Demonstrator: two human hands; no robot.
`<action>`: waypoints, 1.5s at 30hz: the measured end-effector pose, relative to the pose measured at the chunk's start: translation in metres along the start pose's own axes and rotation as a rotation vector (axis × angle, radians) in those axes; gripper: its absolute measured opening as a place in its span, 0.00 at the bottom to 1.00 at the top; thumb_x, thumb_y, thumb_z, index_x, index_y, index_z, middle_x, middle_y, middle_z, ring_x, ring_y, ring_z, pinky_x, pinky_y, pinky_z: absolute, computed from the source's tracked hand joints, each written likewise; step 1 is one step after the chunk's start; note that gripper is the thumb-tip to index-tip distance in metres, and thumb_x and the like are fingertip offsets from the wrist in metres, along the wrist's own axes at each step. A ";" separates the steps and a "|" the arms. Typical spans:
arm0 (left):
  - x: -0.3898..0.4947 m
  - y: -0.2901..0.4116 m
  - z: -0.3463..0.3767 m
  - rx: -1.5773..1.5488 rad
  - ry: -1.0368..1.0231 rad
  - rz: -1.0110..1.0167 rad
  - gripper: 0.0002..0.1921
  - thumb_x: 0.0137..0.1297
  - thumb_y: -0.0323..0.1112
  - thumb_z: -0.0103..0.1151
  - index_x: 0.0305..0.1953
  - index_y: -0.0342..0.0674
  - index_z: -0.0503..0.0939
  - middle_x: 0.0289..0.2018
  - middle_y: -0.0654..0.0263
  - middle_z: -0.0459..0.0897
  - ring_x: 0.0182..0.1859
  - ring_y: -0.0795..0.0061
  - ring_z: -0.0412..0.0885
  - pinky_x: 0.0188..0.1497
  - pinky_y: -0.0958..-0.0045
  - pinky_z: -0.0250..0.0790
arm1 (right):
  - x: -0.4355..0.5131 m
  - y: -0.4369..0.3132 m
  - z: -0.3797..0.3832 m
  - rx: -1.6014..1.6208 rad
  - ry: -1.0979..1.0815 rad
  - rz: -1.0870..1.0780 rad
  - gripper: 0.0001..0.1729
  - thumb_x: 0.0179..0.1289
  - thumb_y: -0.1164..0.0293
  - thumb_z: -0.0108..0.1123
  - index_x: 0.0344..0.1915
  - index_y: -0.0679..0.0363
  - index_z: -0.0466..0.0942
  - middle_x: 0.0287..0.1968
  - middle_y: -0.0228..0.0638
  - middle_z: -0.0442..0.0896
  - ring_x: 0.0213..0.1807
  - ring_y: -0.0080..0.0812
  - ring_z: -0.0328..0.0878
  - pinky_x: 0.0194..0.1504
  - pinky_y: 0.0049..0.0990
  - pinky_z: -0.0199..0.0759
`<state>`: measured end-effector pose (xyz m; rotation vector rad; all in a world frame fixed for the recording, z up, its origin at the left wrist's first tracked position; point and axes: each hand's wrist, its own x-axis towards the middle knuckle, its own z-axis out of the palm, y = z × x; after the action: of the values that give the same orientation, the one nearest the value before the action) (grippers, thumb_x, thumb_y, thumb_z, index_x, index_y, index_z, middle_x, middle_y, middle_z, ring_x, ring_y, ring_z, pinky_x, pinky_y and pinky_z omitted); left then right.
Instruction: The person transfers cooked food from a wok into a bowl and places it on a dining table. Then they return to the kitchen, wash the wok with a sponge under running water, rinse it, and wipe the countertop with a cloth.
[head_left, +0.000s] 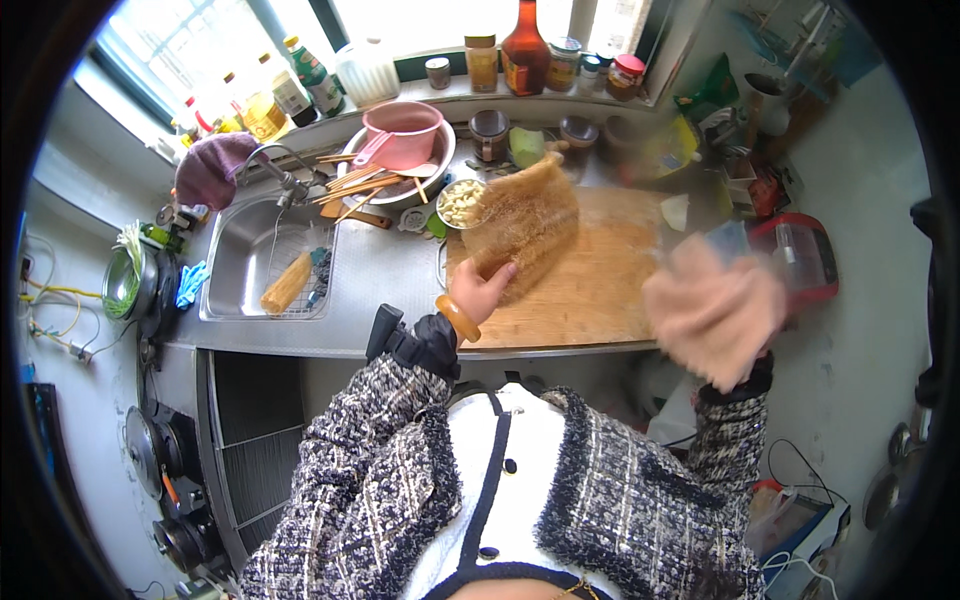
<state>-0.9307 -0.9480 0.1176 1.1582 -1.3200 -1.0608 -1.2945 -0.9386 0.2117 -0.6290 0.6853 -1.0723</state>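
Observation:
My left hand (480, 289) grips the near edge of a brown, fibrous mesh cloth or sheet (529, 217), its thumb on top. The sheet rises over the left part of a wooden board (607, 262). Off the board's right side, my right hand (757, 341) holds a pinkish cloth (712, 307), blurred and mostly covering the fingers. Beside the brown sheet stands a small bowl of peeled garlic cloves (461, 202). A pale piece (675, 211), perhaps peel or vegetable, lies at the board's back right.
A sink (244, 259) at left holds a loofah-like roll (287, 285). Behind the board are a basin with a pink dipper (403, 135), chopsticks (367, 184) and jars (489, 135). A red-rimmed container (795, 255) stands at right. Bottles line the window sill (412, 94).

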 end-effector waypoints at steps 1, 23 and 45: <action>-0.005 0.008 -0.008 0.274 0.020 0.201 0.17 0.56 0.26 0.59 0.49 0.38 0.75 0.40 0.60 0.80 0.40 0.60 0.79 0.43 0.69 0.73 | 0.001 0.016 0.005 0.023 -0.029 0.092 0.46 0.61 0.34 0.34 0.57 0.67 0.65 0.48 0.45 0.75 0.46 0.39 0.75 0.49 0.36 0.72; -0.115 0.031 -0.112 0.663 0.638 0.308 0.26 0.55 0.31 0.57 0.58 0.39 0.69 0.56 0.54 0.67 0.57 0.63 0.70 0.59 0.64 0.61 | 0.041 0.209 0.119 0.039 -0.084 0.397 0.18 0.68 0.69 0.50 0.56 0.61 0.67 0.50 0.34 0.76 0.48 0.27 0.75 0.48 0.25 0.71; -0.175 -0.112 -0.251 -0.669 0.963 -0.336 0.12 0.63 0.21 0.48 0.48 0.38 0.68 0.43 0.60 0.77 0.44 0.70 0.78 0.45 0.69 0.73 | 0.008 0.220 0.136 -0.222 -0.021 0.551 0.24 0.66 0.64 0.46 0.58 0.65 0.60 0.56 0.48 0.70 0.50 0.39 0.74 0.50 0.34 0.71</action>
<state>-0.6731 -0.7873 0.0003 1.1329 -0.0032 -0.8699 -1.0643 -0.8514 0.1316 -0.5912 0.9020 -0.4828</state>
